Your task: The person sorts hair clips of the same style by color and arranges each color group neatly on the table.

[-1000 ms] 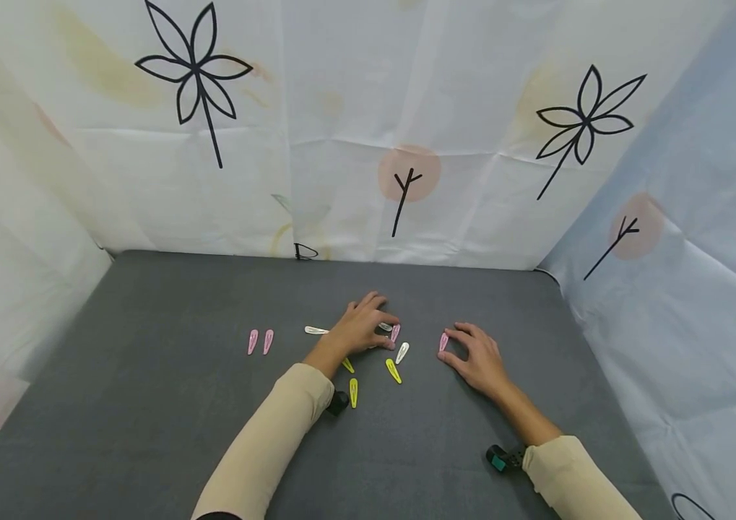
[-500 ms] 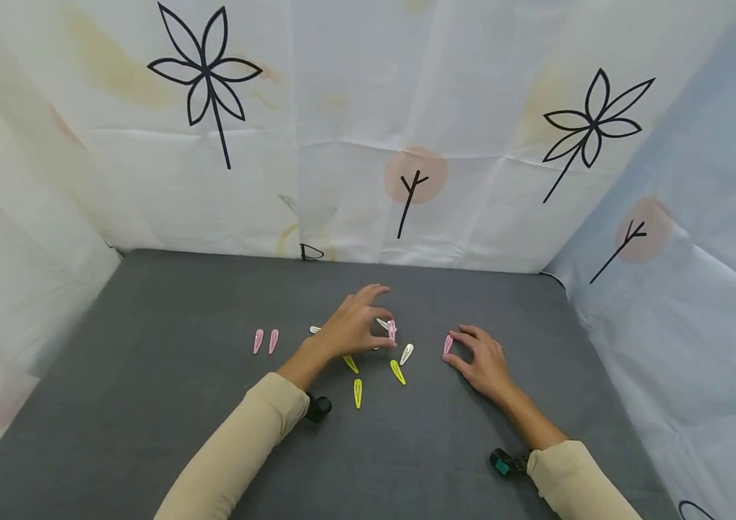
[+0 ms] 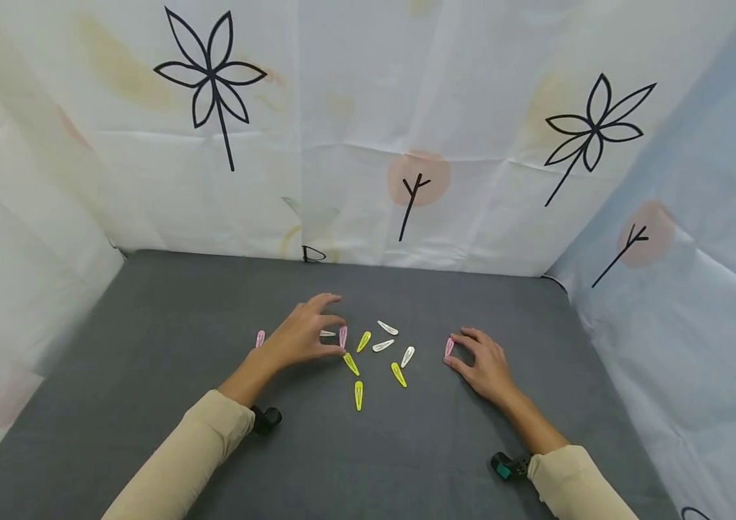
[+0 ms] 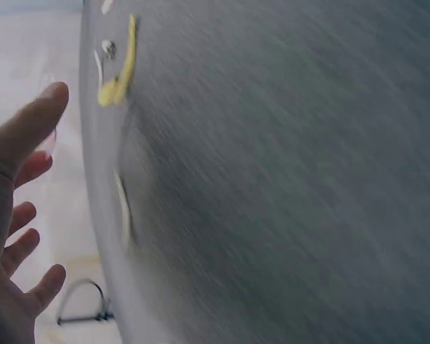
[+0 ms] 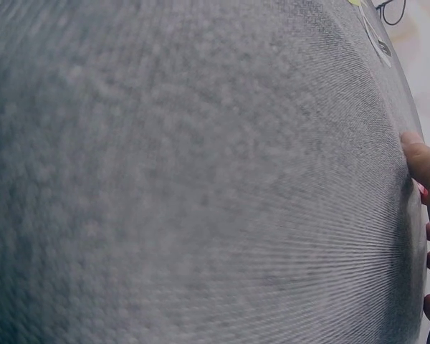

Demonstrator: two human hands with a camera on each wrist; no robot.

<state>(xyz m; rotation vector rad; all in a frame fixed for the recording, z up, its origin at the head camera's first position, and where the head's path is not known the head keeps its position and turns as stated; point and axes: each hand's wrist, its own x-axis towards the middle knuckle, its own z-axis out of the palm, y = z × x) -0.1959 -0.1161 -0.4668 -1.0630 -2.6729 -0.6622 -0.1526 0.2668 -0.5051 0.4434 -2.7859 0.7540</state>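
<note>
My left hand (image 3: pixel 302 334) pinches a pink snap hair clip (image 3: pixel 343 337) between thumb and fingertips, held above the table. In the left wrist view that hand (image 4: pixel 18 186) has its other fingers spread, and the table lies below it. Over on the right, my right hand (image 3: pixel 486 367) holds a second pink hair clip (image 3: pixel 448 347) by its ends between thumb and finger, at the tabletop. Another pink clip (image 3: pixel 260 338) shows at the left hand's far side, partly covered. A white clip (image 3: pixel 327 334) peeks out behind the left fingers.
Between the hands lie white clips (image 3: pixel 388 328) and several yellow clips (image 3: pixel 358 396) on the grey cloth-covered table (image 3: pixel 407 448). White printed fabric (image 3: pixel 354 130) closes off the back and both sides. Each wrist carries a small dark camera (image 3: pixel 266 420).
My left hand has moved left with the pink clip lifted from among the middle clips, uncovering white and yellow ones. My right hand stays where it was, still pinching its pink clip.
</note>
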